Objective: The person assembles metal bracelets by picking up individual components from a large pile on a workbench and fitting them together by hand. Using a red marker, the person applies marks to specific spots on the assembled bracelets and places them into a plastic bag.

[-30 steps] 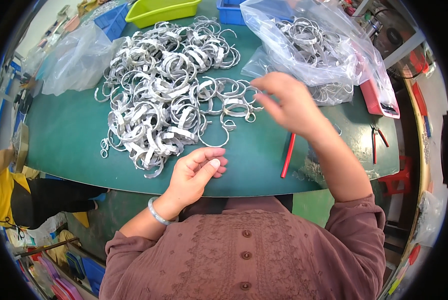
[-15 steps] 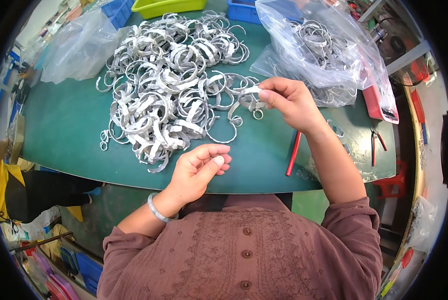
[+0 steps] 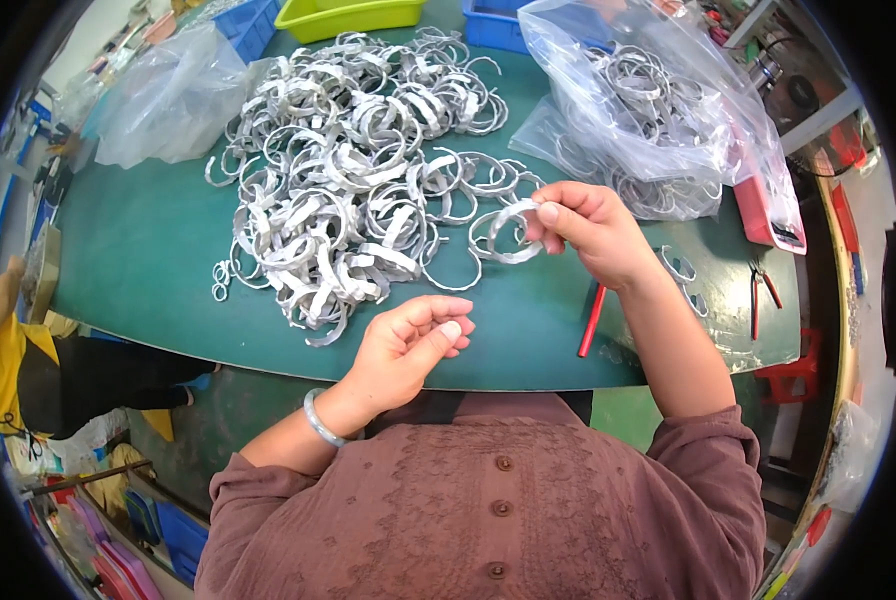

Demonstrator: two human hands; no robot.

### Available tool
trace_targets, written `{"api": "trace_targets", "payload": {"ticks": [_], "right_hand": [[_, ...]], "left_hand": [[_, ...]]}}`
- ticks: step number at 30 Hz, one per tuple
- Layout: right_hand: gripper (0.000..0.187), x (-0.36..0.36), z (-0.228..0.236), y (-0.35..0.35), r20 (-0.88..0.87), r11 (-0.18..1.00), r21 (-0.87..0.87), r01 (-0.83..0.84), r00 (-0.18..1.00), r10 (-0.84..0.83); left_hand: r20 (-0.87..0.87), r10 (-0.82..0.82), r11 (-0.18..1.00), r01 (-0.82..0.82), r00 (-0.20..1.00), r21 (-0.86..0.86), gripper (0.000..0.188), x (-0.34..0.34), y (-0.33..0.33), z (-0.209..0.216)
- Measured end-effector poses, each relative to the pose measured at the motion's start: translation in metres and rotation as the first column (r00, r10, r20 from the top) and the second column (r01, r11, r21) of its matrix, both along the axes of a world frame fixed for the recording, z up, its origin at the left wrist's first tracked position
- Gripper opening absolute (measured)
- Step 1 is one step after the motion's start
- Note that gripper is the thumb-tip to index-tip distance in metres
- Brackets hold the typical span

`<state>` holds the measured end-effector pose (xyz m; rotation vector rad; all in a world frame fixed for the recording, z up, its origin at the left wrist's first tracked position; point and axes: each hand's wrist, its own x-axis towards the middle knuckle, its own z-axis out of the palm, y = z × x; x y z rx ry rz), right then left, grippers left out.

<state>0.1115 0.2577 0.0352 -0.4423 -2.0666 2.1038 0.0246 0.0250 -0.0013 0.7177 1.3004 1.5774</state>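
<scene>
My right hand [image 3: 586, 230] pinches a silver-white open cuff bangle [image 3: 506, 214] between thumb and fingers at the right side of a big pile. Low over the table's near edge, my left hand [image 3: 408, 345] is loosely closed, thumb against the curled fingers, with nothing visible in it. The heap of similar bangles [image 3: 338, 185] spreads over the table's middle, left of my right hand. One loose bangle [image 3: 458, 287] lies at the pile's near right edge, between my hands.
On the green table [image 3: 138, 270] lie a red-handled tool [image 3: 592, 322], red-handled pliers [image 3: 758, 300] and small rings [image 3: 221, 280]. A plastic bag of bangles [image 3: 658, 130] stands back right beside a pink basket [image 3: 763, 215]. Behind are a lime tray [image 3: 348, 20] and blue bins [image 3: 495, 28]. Another person [image 3: 28, 370] is at left.
My right hand has lowered slightly toward me with the bangle, now drawn out from the pile's right edge. The left hand keeps its closed shape. The whole view has shifted a little.
</scene>
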Motion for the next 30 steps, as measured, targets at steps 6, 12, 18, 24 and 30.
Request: {"api": "trace_targets", "payload": {"ticks": [6, 12, 18, 24, 30], "right_hand": [[0.016, 0.016, 0.0, 0.012, -0.07, 1.0, -0.007, 0.031, 0.997, -0.031], [0.016, 0.027, -0.002, 0.023, -0.081, 1.0, 0.008, 0.028, 0.996, -0.027], [0.016, 0.027, 0.0, 0.022, -0.122, 1.0, 0.002, -0.019, 0.992, 0.019], [0.017, 0.035, -0.01, 0.027, -0.116, 0.999, -0.03, -0.02, 0.993, 0.016], [0.019, 0.034, -0.01, 0.024, -0.131, 0.999, -0.032, -0.033, 0.991, 0.029]], "left_hand": [[-0.204, 0.14, 0.964, -0.087, 0.969, 0.25, 0.031, -0.02, -0.045, 0.048], [-0.618, -0.13, 0.978, -0.002, 0.775, -0.208, 0.023, -0.053, -0.095, 0.069], [-0.692, -0.007, 0.991, -0.086, 0.722, -0.099, 0.025, -0.063, -0.09, 0.087], [-0.627, -0.049, 0.934, -0.187, 0.778, -0.304, 0.024, -0.096, -0.122, 0.098], [-0.571, -0.449, 0.432, -0.392, 0.688, -0.812, 0.03, -0.133, -0.18, 0.094]]}}
